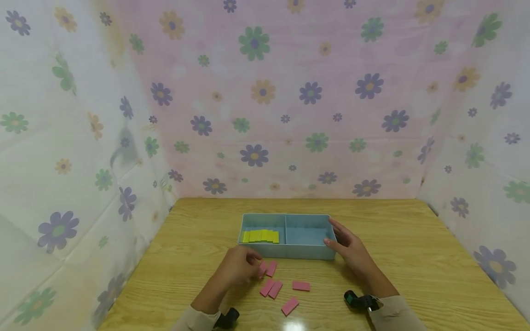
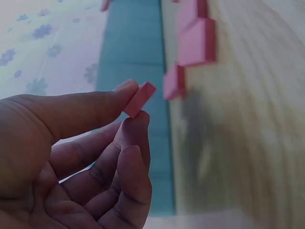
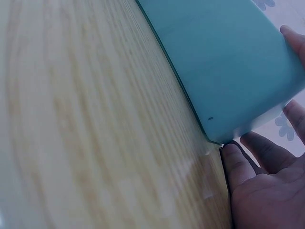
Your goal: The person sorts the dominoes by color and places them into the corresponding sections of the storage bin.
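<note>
My left hand (image 1: 242, 266) is low in front of the box's left part and pinches a small pink block (image 2: 139, 100) between thumb and fingertips. The light blue two-compartment box (image 1: 290, 252) stands on the table. My right hand (image 1: 356, 255) holds its right end, the thumb over the front right corner and the fingers along the end wall (image 3: 243, 112). In the left compartment several yellow blocks (image 1: 261, 236) lie in an overlapping row. More pink blocks lie before the box, one (image 1: 271, 269) close to my left fingertips and a pair (image 1: 272, 288) nearer me.
Two single pink blocks, one crosswise (image 1: 301, 286) and one slanted (image 1: 290, 306), lie to the right of the pair on the wooden table (image 1: 198, 220). A divider (image 1: 285, 229) splits the box. Flowered cloth (image 1: 290, 138) hangs behind the table and at both sides.
</note>
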The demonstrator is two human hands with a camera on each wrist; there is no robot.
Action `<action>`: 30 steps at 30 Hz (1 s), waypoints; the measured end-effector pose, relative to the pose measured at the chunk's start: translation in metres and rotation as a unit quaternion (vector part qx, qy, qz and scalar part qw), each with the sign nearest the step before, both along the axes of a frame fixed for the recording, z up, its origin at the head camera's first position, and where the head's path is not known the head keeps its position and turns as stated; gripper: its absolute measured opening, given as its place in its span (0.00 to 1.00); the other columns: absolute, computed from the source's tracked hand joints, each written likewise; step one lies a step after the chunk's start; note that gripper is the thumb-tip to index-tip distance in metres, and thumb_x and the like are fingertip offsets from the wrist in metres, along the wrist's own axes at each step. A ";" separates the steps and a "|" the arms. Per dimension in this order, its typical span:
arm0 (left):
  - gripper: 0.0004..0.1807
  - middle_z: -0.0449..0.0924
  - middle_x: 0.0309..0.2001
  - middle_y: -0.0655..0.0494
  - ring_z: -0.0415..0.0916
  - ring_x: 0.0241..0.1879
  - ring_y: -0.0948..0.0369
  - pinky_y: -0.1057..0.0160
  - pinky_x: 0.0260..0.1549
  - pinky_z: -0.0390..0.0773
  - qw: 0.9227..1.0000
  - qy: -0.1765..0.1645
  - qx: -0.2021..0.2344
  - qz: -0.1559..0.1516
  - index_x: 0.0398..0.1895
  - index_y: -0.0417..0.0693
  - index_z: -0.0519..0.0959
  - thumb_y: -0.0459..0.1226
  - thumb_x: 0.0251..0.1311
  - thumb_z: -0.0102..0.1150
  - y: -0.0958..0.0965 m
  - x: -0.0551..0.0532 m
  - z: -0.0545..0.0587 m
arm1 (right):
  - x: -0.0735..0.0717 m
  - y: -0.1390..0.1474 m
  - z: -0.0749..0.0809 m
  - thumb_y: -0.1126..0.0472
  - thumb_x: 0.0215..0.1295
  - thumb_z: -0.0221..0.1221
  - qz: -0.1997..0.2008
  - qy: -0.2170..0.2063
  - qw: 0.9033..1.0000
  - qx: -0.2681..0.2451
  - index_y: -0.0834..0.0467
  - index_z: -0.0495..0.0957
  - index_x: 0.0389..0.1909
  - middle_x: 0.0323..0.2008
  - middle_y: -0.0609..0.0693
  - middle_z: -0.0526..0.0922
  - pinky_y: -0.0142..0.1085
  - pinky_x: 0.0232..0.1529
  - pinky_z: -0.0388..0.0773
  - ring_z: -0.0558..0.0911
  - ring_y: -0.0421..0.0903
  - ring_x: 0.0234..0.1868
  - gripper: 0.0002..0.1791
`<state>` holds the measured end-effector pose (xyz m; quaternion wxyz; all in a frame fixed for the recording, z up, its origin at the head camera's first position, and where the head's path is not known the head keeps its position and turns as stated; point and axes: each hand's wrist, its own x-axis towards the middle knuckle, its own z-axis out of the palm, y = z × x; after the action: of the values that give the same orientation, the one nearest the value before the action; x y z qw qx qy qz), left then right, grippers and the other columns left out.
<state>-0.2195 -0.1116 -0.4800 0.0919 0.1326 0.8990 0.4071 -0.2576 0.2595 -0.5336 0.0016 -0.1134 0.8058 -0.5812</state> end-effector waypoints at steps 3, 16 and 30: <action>0.09 0.86 0.32 0.61 0.80 0.33 0.63 0.62 0.30 0.82 1.000 0.018 -0.003 -0.013 0.40 0.45 0.90 0.34 0.55 0.70 0.002 0.001 0.008 | 0.000 -0.001 0.000 0.47 0.75 0.61 0.003 0.004 1.000 0.002 0.37 0.55 0.82 0.81 0.60 0.56 0.52 0.71 0.69 0.59 0.64 0.80 0.39; 0.06 0.86 0.34 0.62 0.83 0.35 0.59 0.58 0.32 0.82 0.997 -0.008 0.050 -0.051 0.40 0.56 0.90 0.38 0.60 0.70 0.025 -0.009 0.046 | 0.001 -0.002 -0.001 0.46 0.75 0.61 -0.004 0.001 1.000 -0.001 0.38 0.56 0.82 0.80 0.61 0.57 0.61 0.71 0.65 0.60 0.64 0.79 0.39; 0.09 0.90 0.33 0.57 0.88 0.35 0.58 0.48 0.41 0.88 0.993 -0.044 0.101 -0.035 0.44 0.49 0.89 0.41 0.64 0.70 0.053 -0.040 0.062 | 0.003 -0.002 0.003 0.46 0.74 0.62 -0.007 -0.002 1.000 0.003 0.40 0.56 0.82 0.80 0.61 0.58 0.54 0.71 0.68 0.60 0.64 0.79 0.40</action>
<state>-0.2599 -0.0587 -0.4176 0.1317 0.1541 0.8433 0.4978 -0.2544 0.2578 -0.5306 -0.0006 -0.1070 0.8083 -0.5790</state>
